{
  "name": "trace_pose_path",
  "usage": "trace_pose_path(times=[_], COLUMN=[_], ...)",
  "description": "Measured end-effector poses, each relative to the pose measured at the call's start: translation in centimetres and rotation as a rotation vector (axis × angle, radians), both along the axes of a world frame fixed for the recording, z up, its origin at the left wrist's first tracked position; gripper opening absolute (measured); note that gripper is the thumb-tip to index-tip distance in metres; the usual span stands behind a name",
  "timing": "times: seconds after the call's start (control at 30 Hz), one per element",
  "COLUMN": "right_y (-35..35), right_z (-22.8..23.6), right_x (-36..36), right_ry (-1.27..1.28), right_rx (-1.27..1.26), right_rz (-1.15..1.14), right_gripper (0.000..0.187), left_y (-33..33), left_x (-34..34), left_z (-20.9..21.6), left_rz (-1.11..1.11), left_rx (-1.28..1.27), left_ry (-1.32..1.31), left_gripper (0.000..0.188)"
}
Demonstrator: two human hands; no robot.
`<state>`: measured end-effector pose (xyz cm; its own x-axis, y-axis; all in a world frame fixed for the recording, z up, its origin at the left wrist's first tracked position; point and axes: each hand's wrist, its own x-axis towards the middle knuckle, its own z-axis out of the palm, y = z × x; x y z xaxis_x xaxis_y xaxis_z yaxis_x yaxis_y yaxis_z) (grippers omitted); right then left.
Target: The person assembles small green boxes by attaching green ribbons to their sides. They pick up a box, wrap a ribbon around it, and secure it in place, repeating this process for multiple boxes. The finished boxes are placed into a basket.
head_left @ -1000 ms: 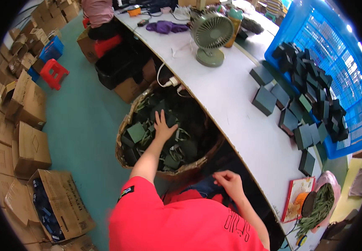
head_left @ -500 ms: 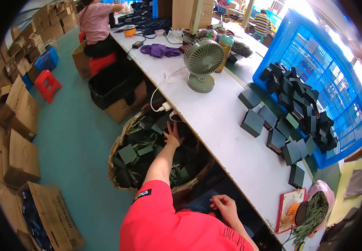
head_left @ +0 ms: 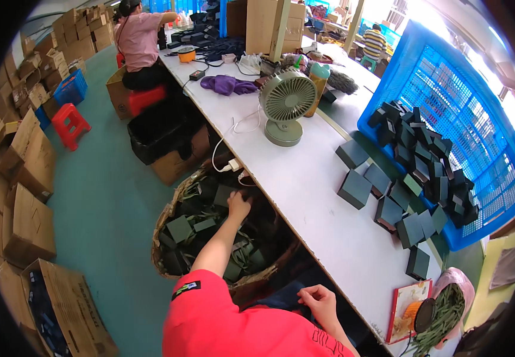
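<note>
My left hand [head_left: 239, 206] is down in a big woven basket [head_left: 161, 226] beside the table, its fingers curled in among dark green boxes. A dark green box [head_left: 222, 195] lies right against it; whatever the fingers grip is hidden. More boxes [head_left: 179, 229] and green ribbon strips [head_left: 242, 253] fill the basket. My right hand [head_left: 320, 302] is held close to my body near the table edge, thumb and fingers drawn together, with nothing visible in them.
On the white table [head_left: 305, 184] stand a green fan [head_left: 287, 101] and several dark boxes [head_left: 354, 189]. A blue crate [head_left: 448, 89] tilts at the right, holding more boxes. Nearby are a bag of green ribbons [head_left: 448, 309], a black-lined bin [head_left: 162, 131] and cartons [head_left: 28, 223]. A person [head_left: 138, 41] sits further off.
My left hand has gone from spread fingers to curled ones and shifted slightly left and down in the basket. My right hand has barely moved. The whole view has shifted a little.
</note>
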<state>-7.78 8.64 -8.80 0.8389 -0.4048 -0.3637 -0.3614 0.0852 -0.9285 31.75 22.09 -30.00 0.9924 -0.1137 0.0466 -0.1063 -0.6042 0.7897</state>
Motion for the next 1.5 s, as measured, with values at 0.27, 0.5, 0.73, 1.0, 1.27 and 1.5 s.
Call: trace_pose_path(times=[0.27, 0.5, 0.73, 1.0, 1.27, 1.5], right_y=[-1.0, -0.2, -1.5, -1.8, -3.1, -3.9], right_z=[2.2, 5.1, 5.0, 5.8, 5.1, 4.9], right_x=[-2.9, -5.5, -9.3, -12.1, -12.6, -12.8], right_ry=[-0.255, -0.442, -0.541, -0.417, -0.427, -0.37], right_rx=[0.128, 0.214, 0.425, 0.34, 0.482, 0.446], right_rz=[-0.048, -0.224, -0.353, -0.311, -0.256, -0.298], right_gripper=[0.012, 0.016, 0.01, 0.009, 0.01, 0.011], left_y=[2.8, -3.7, -5.8, -7.3, -9.0, -10.9], left_x=[-15.7, -28.1, -31.8, -32.0, -30.9, -30.8], left_z=[17.1, 27.4, 28.9, 30.3, 30.1, 30.3], left_rz=[-0.062, -1.124, -1.508, -1.624, -1.752, -1.78], left_rx=[-0.531, -0.654, -0.687, -0.526, -0.432, -0.399], left_ry=[-0.441, -0.35, -0.115, -0.054, -0.037, -0.036], left_gripper=[0.006, 0.015, 0.017, 0.016, 0.016, 0.01])
